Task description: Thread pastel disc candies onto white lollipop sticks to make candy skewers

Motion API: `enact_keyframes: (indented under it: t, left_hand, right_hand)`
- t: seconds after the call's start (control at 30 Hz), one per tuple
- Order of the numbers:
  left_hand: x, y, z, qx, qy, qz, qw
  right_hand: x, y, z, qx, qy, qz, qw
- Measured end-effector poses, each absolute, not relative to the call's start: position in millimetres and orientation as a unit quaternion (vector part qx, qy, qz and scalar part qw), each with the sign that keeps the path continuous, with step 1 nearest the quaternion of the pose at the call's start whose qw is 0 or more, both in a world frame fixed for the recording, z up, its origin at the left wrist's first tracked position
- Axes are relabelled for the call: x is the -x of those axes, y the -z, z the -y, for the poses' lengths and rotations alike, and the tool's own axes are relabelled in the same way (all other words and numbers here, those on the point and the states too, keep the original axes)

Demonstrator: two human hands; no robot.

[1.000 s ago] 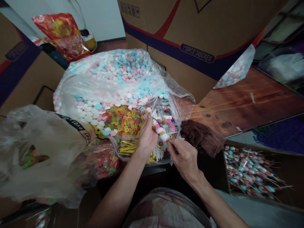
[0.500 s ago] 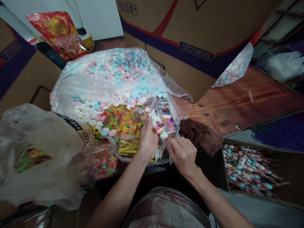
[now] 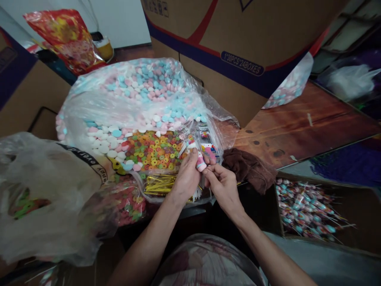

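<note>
Left hand grips candy, thumb on top; right hand has fingertips pinched at its near end, exact hold too small to make out. Candy sits mid-scene, tilted, pink and white at the near end, above the surface stuff. Marshmallows far left of the hands, fruit rings just left, gold ties nearer. Printed wrappers just beyond the right hand. Brown cloth to its right; box of wrapped lollies farther right. Cloudy bag near left, red packet far left, big carton far side.
</note>
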State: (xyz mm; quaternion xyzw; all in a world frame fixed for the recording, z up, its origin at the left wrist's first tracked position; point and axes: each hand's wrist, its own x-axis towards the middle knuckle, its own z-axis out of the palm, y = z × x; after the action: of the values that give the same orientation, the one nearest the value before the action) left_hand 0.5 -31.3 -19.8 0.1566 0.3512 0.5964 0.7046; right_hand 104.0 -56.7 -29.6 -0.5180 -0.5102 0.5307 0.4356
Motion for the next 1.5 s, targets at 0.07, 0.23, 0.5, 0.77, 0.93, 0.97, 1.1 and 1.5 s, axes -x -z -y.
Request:
enact_keyframes:
  t: [0.07,0.23,0.5,0.77,0.93,0.97,1.1,1.5]
  left_hand:
    - [2.3,18.6,30.6,-0.164,-0.588,-0.352,0.710]
    - [14.7,20.0,23.7,-0.132,-0.602,-0.375,0.693]
    - [21.0,25.0,26.1,-0.133,-0.563,-0.421,0.698]
    - [16.8,23.5,28.5,-0.151,-0.562,-0.423,0.695]
    - [11.4,24.4,31.4,-0.150,-0.589,-0.410,0.680]
    - [11.2,24.9,32.0,-0.155,-0.593,-0.405,0.678]
    - [13.4,27.5,32.9,-0.161,-0.592,-0.386,0.689]
    - [18.6,31.2,31.1,-0.141,-0.561,-0.348,0.738]
  right_hand:
    - [-102.3,29.9,56.3,0.519,-0.518,0.515,0.443]
    - [-116.3,31.7,63.3,0.503,-0.462,0.631,0.367]
    - [-154.3,30.7,59.7,0.458,-0.185,0.806,0.326]
    - [-150.5,32.7,55.7,0.433,0.011,0.853,0.292]
    - [-135.8,41.6,60.6,0.443,-0.055,0.836,0.320]
    - [-133.1,42.6,61.8,0.447,-0.098,0.827,0.327]
    - [-123.3,41.5,67.6,0.475,-0.307,0.750,0.344]
    - [-108.5,26.0,66.9,0.440,-0.710,0.382,0.396]
